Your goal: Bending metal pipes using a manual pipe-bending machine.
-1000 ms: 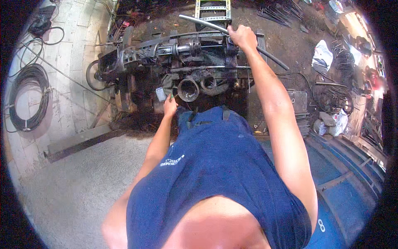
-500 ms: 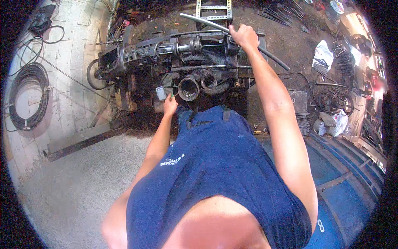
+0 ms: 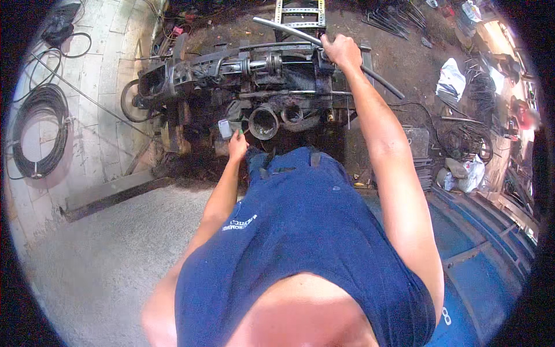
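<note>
My right hand [image 3: 343,51] is wrapped around a long grey metal bar [image 3: 289,30], near its middle. The bar slants across the far right part of a dark, greasy machine [image 3: 199,78], and one end reaches down to the right. Lower and to the left, my left hand [image 3: 238,146] is closed beside two open metal cups [image 3: 264,122] on the machine's near side. A bit of green shows at its fingertips, but what the fingers hold is too small to make out. Just beyond that hand is a pale rectangular piece [image 3: 224,129].
A black cable coil [image 3: 40,133] lies on the light floor at left. A perforated yellow-edged frame [image 3: 299,17] stands beyond the machine. On the right are bent rods [image 3: 384,23], white bags [image 3: 451,80], stacked dark plates [image 3: 416,144] and a blue metal panel [image 3: 480,272].
Both hands stay almost where they were, the right on the bar and the left beside the cups. The whole view has shifted very slightly.
</note>
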Motion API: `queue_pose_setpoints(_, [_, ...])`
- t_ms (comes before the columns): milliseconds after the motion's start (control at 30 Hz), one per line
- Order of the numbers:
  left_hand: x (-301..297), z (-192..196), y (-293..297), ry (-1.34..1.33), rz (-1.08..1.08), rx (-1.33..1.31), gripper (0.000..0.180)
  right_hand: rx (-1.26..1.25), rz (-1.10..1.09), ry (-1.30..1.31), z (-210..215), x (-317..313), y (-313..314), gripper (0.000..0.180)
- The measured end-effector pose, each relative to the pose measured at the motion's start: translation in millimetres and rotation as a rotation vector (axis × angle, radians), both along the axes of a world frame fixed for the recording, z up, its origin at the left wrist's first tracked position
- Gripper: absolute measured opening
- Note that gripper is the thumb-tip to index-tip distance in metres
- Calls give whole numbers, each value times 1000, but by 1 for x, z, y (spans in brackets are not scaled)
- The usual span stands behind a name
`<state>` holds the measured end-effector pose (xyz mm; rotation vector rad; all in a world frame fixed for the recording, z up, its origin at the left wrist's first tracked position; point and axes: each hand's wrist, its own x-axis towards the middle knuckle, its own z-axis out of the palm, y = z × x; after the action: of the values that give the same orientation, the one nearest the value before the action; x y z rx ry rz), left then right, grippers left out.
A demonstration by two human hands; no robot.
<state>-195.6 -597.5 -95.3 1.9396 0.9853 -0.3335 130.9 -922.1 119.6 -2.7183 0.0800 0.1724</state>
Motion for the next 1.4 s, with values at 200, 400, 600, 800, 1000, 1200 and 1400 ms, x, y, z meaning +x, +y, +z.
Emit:
queue_pose_setpoints(200, [3, 6, -1, 20, -51, 27, 56, -11, -7, 12, -7, 3, -3, 61])
queue_pose_setpoints(400, [3, 12, -4, 14, -50, 20, 55, 11, 5, -19, -5, 0, 1, 60])
queue_pose_setpoints(600, [-1, 7, -4, -49, -27, 69, 50, -1, -6, -42, -7, 1, 0, 60])
queue_pose_setpoints(800, [-4, 1, -4, -40, 24, 94, 46, 2, -8, -9, -4, 1, 0, 60])
queue_pose_setpoints(1000, [-1, 6, -4, -88, 3, 101, 45, -6, 2, 7, -1, 1, 4, 61])
queue_pose_setpoints(1200, [3, 7, -7, -71, 30, 75, 45, -11, 10, 22, -2, 1, 4, 61])
queue_pose_setpoints(1400, [3, 1, -4, -34, 10, 114, 45, -3, 9, 18, -4, 1, 1, 63])
